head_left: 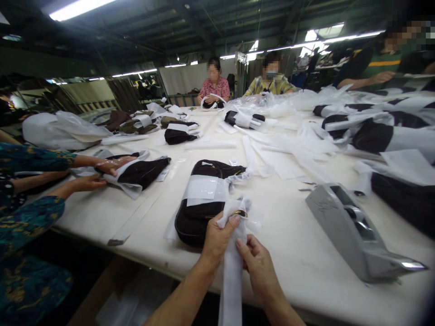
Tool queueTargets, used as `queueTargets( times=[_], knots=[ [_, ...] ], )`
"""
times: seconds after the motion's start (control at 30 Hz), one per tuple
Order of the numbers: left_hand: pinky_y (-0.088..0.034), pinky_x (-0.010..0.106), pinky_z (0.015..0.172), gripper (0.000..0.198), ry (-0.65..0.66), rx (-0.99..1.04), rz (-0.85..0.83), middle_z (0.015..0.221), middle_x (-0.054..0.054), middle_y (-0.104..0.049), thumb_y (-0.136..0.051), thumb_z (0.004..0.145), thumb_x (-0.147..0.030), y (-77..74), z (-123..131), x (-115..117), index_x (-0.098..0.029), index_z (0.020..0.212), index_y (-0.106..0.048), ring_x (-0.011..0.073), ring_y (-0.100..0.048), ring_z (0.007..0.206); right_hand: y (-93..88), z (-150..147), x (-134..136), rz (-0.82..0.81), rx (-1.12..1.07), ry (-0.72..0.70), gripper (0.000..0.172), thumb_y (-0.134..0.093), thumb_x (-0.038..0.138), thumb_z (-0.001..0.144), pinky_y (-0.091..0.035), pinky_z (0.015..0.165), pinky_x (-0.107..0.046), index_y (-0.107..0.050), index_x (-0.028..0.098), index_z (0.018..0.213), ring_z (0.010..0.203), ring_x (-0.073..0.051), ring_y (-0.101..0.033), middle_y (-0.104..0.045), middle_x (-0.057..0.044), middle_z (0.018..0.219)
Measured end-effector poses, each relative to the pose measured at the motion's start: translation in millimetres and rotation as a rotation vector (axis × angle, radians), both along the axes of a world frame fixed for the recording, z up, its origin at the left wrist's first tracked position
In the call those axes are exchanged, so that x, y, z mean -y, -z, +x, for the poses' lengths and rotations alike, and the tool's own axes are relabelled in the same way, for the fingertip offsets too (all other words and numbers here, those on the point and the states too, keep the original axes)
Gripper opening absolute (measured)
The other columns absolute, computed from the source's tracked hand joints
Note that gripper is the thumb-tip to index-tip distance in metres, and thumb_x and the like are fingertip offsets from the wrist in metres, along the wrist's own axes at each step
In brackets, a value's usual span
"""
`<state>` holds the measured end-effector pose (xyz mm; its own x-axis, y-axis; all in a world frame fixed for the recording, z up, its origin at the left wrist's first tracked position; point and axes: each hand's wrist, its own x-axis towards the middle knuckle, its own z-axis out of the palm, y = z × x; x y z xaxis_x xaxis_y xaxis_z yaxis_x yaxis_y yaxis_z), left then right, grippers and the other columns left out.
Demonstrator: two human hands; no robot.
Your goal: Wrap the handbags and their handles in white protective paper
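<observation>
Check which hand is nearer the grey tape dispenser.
Right. The right hand grips the white wrapped strap on the side facing the tape dispenser; the left hand pinches the strap on its far side, by the black bag.

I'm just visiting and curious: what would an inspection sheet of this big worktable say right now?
Surface: long white table, shared by several seated people.
Job's things: black fabric bag with a white paper band; long white tissue strip wrapped around a gold metal ring.
Clutter: loose white paper sheets, other banded black bags, clear plastic film, grey tape dispenser.
Hands: left hand pinches the strip at the ring; right hand grips the strip lower down.
Cables: nothing seen.
Surroundings: a co-worker's patterned blue sleeve at left, dim workshop, ceiling strip lights.
</observation>
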<state>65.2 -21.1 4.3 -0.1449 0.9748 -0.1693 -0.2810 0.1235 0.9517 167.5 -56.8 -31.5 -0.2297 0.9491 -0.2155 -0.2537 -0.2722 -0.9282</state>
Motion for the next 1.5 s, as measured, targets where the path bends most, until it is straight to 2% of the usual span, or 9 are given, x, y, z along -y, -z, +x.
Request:
queueTargets(
  times=[0.27, 0.37, 0.5, 0.57, 0.67, 0.77, 1.0, 1.3, 1.5],
  knots=[
    [-0.042, 0.021, 0.065, 0.026, 0.197, -0.169, 0.019, 0.082, 0.005, -0.066, -0.067, 0.070, -0.028, -12.7, -9, -3, -0.012, 0.090, -0.066, 0.0147, -0.056, 0.072, 3.2, -19, -5, 0.065, -0.003, 0.093, 0.030, -0.057, 0.043, 0.077, -0.047, 0.064, -0.029, -0.054, 0.017, 0.092, 0.066, -0.017, -0.058, -0.063, -0.003, 0.077],
    [-0.041, 0.021, 0.062, 0.025, 0.182, -0.269, 0.061, 0.077, 0.004, -0.065, -0.066, 0.070, -0.030, -15.9, -10, -6, -0.011, 0.086, -0.067, 0.0148, -0.056, 0.069, -1.9, -16, -4, 0.152, 0.117, 0.106, 0.031, -0.054, 0.044, 0.078, -0.048, 0.063, -0.028, -0.055, 0.016, 0.094, 0.067, -0.018, -0.059, -0.064, -0.004, 0.079],
    [-0.039, 0.020, 0.057, 0.029, 0.098, -0.238, 0.050, 0.072, 0.002, -0.063, -0.068, 0.068, -0.035, -12.6, -18, -12, -0.012, 0.085, -0.067, 0.0127, -0.053, 0.063, 5.5, 14, -3, 0.400, 0.487, 0.067, 0.021, -0.057, 0.038, 0.077, -0.047, 0.055, -0.026, -0.057, 0.018, 0.085, 0.057, -0.015, -0.056, -0.061, -0.001, 0.068],
    [-0.039, 0.020, 0.056, 0.030, 0.088, -0.192, 0.024, 0.071, 0.002, -0.061, -0.069, 0.066, -0.035, -10.7, -21, -14, -0.012, 0.085, -0.067, 0.0120, -0.051, 0.062, 13.7, 35, -10, 0.590, 0.699, 0.248, 0.021, -0.061, 0.033, 0.075, -0.047, 0.053, -0.028, -0.056, 0.019, 0.090, 0.057, -0.015, -0.054, -0.060, -0.003, 0.073],
    [-0.038, 0.020, 0.055, 0.032, 0.123, -0.155, 0.013, 0.070, 0.002, -0.060, -0.071, 0.064, -0.035, -11.1, -22, -15, -0.011, 0.084, -0.067, 0.0123, -0.051, 0.061, 19.1, 53, -29, 0.909, 0.868, 0.452, 0.035, -0.060, 0.024, 0.075, -0.050, 0.061, -0.034, -0.051, 0.023, 0.108, 0.085, -0.022, -0.056, -0.055, -0.011, 0.102],
    [-0.037, 0.019, 0.054, 0.033, 0.149, -0.143, 0.023, 0.072, 0.003, -0.061, -0.071, 0.063, -0.035, -14.5, -23, -15, -0.011, 0.085, -0.066, 0.0123, -0.051, 0.061, 11.7, 55, -46, 1.150, 0.884, 0.324, 0.031, -0.053, 0.013, 0.079, -0.052, 0.067, -0.035, -0.056, 0.026, 0.107, 0.103, -0.025, -0.050, -0.054, -0.011, 0.108],
    [-0.039, 0.023, 0.064, 0.026, 0.317, -0.308, 0.114, 0.077, 0.005, -0.062, -0.065, 0.070, -0.033, -18.4, -24, -11, -0.012, 0.085, -0.067, 0.0163, -0.052, 0.069, -18.9, 60, -51, 1.438, 0.757, -0.115, 0.037, -0.048, 0.006, 0.082, -0.048, 0.086, -0.042, -0.053, 0.022, 0.115, 0.104, -0.022, -0.053, -0.062, -0.010, 0.100],
    [-0.034, 0.023, 0.063, 0.023, 0.419, -0.641, 0.387, 0.066, 0.003, -0.057, -0.049, 0.081, -0.030, -17.5, -15, -3, -0.018, 0.070, -0.066, 0.0160, -0.048, 0.064, -42.4, 63, -64, 1.330, 0.835, -0.228, 0.027, -0.047, 0.010, 0.082, -0.051, 0.069, -0.029, -0.063, 0.026, 0.098, 0.085, -0.017, -0.055, -0.058, -0.007, 0.093],
    [-0.036, 0.024, 0.068, 0.014, 0.429, -0.672, 0.338, 0.078, 0.003, -0.057, -0.058, 0.072, -0.019, -14.4, -17, 4, -0.018, 0.085, -0.063, 0.0184, -0.050, 0.073, -51.5, 53, -77, 1.269, 0.906, -0.206, 0.015, -0.053, 0.013, 0.078, -0.044, 0.082, -0.039, -0.064, 0.023, 0.081, 0.103, -0.023, -0.050, -0.055, -0.009, 0.108]
  ],
)
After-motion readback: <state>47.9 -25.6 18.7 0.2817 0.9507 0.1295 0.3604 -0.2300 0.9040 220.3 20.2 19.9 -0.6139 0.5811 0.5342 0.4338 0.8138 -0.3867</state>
